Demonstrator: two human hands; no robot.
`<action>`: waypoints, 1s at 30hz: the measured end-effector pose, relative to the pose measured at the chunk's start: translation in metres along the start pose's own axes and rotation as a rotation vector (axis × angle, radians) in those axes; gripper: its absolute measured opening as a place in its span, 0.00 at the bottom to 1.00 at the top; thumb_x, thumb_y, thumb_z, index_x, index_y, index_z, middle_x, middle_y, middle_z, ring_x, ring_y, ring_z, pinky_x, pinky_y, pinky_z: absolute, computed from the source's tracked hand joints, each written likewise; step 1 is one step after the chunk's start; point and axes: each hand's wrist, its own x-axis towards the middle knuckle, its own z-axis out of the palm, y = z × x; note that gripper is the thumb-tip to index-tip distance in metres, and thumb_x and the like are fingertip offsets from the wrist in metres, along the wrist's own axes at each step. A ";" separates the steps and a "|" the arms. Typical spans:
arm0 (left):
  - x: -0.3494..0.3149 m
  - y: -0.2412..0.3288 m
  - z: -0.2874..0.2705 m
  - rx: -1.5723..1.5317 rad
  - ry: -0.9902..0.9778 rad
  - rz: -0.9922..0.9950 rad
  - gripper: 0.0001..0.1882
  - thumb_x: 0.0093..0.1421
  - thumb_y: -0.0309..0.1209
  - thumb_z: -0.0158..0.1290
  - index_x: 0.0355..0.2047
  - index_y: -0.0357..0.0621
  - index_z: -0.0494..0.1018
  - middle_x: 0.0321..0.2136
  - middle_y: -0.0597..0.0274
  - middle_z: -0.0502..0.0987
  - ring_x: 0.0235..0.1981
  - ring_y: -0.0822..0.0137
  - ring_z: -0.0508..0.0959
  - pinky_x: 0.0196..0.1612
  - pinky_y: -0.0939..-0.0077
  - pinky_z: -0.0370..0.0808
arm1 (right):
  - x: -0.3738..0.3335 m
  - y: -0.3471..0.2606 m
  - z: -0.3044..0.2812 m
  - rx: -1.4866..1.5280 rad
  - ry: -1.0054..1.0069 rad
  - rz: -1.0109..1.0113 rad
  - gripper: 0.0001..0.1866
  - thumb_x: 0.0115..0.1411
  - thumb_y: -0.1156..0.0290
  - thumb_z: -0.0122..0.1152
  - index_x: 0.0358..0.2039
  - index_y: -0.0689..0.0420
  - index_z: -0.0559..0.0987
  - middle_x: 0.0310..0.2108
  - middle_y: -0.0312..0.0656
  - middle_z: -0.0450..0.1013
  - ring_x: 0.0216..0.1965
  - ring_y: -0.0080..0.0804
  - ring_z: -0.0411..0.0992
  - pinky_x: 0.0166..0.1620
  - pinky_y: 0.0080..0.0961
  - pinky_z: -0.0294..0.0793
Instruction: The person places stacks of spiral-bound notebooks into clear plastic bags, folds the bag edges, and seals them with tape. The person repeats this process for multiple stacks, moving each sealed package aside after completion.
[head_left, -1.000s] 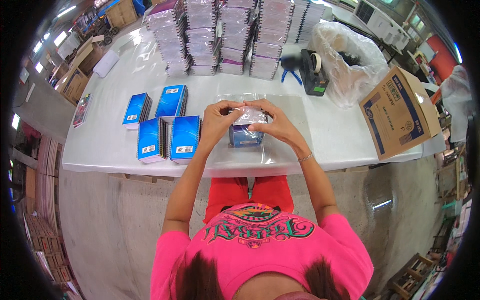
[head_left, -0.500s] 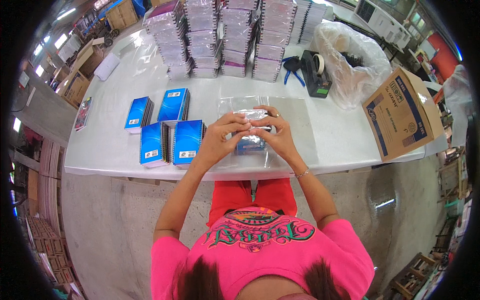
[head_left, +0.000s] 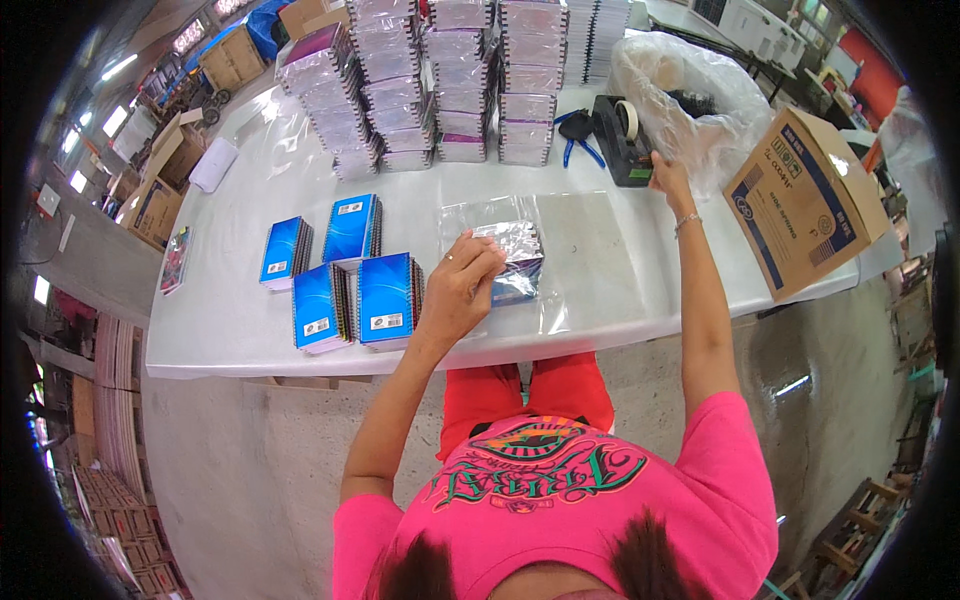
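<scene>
My left hand (head_left: 464, 283) presses its closed fingers on the folded plastic over a small stack of blue spiral notebooks (head_left: 517, 287), holding the wrap down. The stack lies on clear plastic sheets (head_left: 578, 265) near the table's front edge. My right hand (head_left: 670, 180) reaches out to the near end of a black tape dispenser (head_left: 628, 150), its fingers closed there; what is between them is too small to make out. A pale tape roll (head_left: 627, 119) sits in the dispenser. Left of my left hand stand several blue spiral notebook stacks (head_left: 385, 300).
Tall piles of plastic-wrapped spiral notebooks (head_left: 458, 90) line the back of the white table (head_left: 230, 330). Blue-handled cutters (head_left: 583, 148) lie beside the dispenser. A clear plastic bag (head_left: 690, 120) and a cardboard box (head_left: 800, 205) stand at the right. A white roll (head_left: 213, 166) is far left.
My right hand has left the wrapped notebooks and moved far and right to the tape dispenser. My left hand stays on the plastic. The view has shifted slightly.
</scene>
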 end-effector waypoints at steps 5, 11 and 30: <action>0.001 0.004 0.000 0.024 0.020 0.038 0.07 0.53 0.18 0.55 0.32 0.38 0.73 0.36 0.54 0.75 0.44 0.52 0.77 0.58 0.56 0.71 | 0.021 -0.015 0.003 -0.071 -0.136 0.071 0.25 0.58 0.52 0.65 0.35 0.67 0.78 0.23 0.38 0.73 0.21 0.27 0.70 0.24 0.23 0.72; 0.005 0.012 0.002 0.027 0.024 0.054 0.06 0.52 0.16 0.53 0.31 0.38 0.71 0.35 0.54 0.73 0.44 0.50 0.76 0.56 0.56 0.72 | 0.049 -0.008 -0.014 0.101 -0.225 0.175 0.17 0.52 0.59 0.74 0.30 0.59 0.78 0.24 0.36 0.72 0.23 0.27 0.68 0.27 0.24 0.69; -0.002 0.007 -0.002 0.060 0.012 0.046 0.06 0.53 0.17 0.53 0.32 0.37 0.71 0.35 0.53 0.73 0.43 0.49 0.75 0.55 0.57 0.72 | 0.012 -0.033 0.003 0.396 -0.242 0.230 0.17 0.53 0.64 0.72 0.38 0.57 0.77 0.34 0.37 0.75 0.39 0.32 0.72 0.42 0.30 0.73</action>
